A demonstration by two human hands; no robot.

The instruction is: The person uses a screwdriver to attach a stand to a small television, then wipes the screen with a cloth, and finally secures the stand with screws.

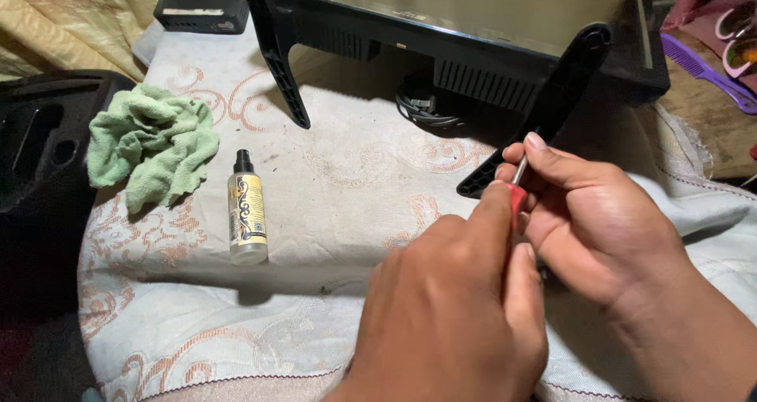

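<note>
- Screwdriver, red-handled with a thin metal shaft, is being held near the right of the scene, just in front of the right stand foot of a black monitor.
- Left hand is being kept curled around the red handle, fingers closed on it; most of the handle is being hidden by this hand.
- Right hand is being closed around the same tool, the shaft being pinched between thumb and forefinger; the tip cannot be made out.
- Monitor is being supported by two black feet on a pale patterned cloth; the left foot is being seen far left of centre.
- Small spray bottle with a black cap is lying on the cloth, well apart from both hands.
- Green rag is lying crumpled just left of the bottle.
- Purple comb is lying at the far right.
</note>
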